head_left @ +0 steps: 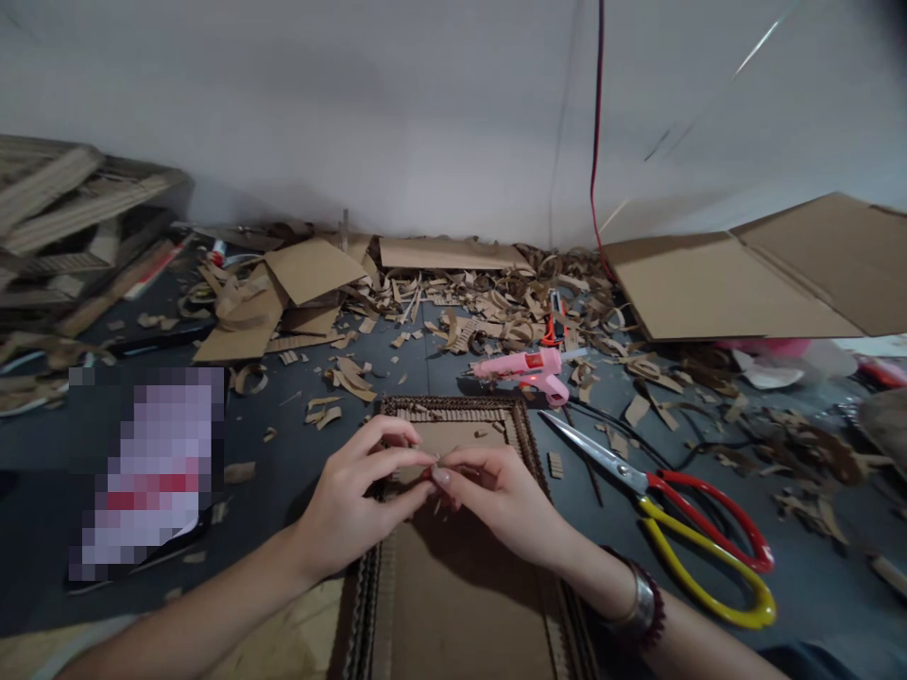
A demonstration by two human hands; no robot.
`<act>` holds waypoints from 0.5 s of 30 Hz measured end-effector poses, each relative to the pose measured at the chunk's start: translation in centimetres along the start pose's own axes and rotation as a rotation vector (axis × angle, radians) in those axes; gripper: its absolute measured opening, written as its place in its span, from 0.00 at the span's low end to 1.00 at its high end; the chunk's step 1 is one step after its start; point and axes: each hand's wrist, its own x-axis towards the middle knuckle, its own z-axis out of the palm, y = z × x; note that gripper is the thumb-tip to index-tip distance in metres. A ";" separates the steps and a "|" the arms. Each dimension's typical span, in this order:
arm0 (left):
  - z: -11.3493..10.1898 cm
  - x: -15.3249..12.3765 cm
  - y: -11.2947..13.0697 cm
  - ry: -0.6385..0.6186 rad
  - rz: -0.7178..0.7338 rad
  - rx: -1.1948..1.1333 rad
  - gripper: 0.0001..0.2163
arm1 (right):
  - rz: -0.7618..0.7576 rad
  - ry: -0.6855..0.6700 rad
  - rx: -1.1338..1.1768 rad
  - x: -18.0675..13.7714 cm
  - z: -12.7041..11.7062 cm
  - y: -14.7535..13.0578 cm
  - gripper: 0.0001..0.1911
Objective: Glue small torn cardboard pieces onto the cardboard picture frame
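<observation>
Above a rectangular cardboard piece with raised corrugated borders (468, 604), both of my hands meet at the fingertips. My left hand (361, 491) comes in from the left, thumb and fingers pinched together. Opposite it, my right hand (503, 496) pinches at the same spot, its thumb on top. Between the fingertips is a tiny pale bit, too small and too covered to name. Small cardboard scraps lie on the far end of the bordered piece, just beyond my fingers.
Right of the cardboard piece lie red-and-yellow-handled scissors (638, 486) and a pink glue gun (524, 368). Cardboard shavings (482, 302) litter the back. A folded cardboard sheet (737, 283) is at right, stacked strips (63, 208) at left, near a blurred-out phone-like device (152, 472).
</observation>
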 end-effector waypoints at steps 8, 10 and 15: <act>0.0 0.2 0.0 -0.016 0.013 0.009 0.06 | 0.002 0.011 -0.082 0.1 0.3 0.2 0.12; 0.0 0.3 -0.1 -0.020 -0.008 -0.006 0.05 | -0.047 0.069 -0.195 -0.2 -0.2 -0.7 0.11; 0.0 0.5 -0.2 -0.023 -0.161 -0.123 0.04 | -0.047 0.315 -0.658 -4.8 -5.5 -2.6 0.13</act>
